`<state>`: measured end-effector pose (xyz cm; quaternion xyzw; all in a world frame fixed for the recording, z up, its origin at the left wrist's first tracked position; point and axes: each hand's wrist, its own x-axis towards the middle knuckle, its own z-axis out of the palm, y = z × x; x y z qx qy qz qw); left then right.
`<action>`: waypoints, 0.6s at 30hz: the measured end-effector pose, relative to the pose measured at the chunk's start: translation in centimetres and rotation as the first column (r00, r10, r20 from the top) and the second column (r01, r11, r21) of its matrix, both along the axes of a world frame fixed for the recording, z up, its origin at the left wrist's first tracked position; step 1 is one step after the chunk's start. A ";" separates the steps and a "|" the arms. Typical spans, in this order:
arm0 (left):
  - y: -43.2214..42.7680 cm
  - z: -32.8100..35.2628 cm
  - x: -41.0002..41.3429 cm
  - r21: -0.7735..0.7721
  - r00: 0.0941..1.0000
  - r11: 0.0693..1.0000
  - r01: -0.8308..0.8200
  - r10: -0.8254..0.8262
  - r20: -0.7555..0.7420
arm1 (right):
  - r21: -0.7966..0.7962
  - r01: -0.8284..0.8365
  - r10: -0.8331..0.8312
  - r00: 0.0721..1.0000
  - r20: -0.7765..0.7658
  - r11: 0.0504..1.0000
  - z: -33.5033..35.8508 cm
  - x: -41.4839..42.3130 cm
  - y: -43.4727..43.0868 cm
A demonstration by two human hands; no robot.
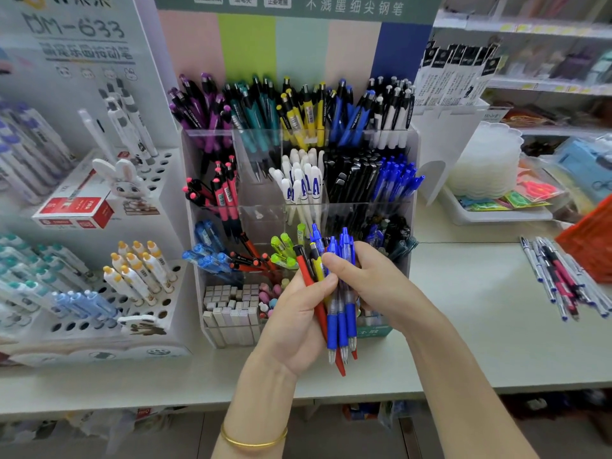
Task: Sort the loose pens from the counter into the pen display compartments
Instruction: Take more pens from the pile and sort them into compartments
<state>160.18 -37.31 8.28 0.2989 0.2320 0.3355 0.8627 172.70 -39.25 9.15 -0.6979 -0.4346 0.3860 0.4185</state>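
Both hands meet in front of the clear acrylic pen display [265,220], sharing a mixed bundle of pens [326,289]. The left hand [294,323] cups the bundle from below, fingers and thumb curled round it, with the writing tips pointing down toward the counter [463,309]. The right hand [367,279] wraps its fingers round the blue click pens [342,321], thumb pressed on their barrels. It seems to be separating them from 1 red pen [306,271] and a yellow-and-black one [317,265]. This looks like grouping by colour before filling a compartment. More loose pens [559,279] lie on the counter well to the right, beside an orange basket [589,246], not yet collected.
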 end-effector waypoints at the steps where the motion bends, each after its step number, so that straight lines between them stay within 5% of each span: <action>1: 0.0 0.0 0.0 0.003 1.000 1.000 0.010 -0.010 0.006 | 0.012 0.007 -0.007 1.000 -0.017 1.000 0.0 0.0 0.0; 9: -0.1 0.0 1.1 -0.074 1.000 0.997 0.021 -0.021 0.000 | 0.100 0.209 -0.217 0.974 0.069 0.973 -0.2 -0.5 0.4; 18: -0.1 -0.2 1.9 -0.061 0.992 0.998 0.004 -0.012 -0.126 | 0.158 0.265 -0.253 0.963 -0.090 0.951 -1.3 -0.2 -0.4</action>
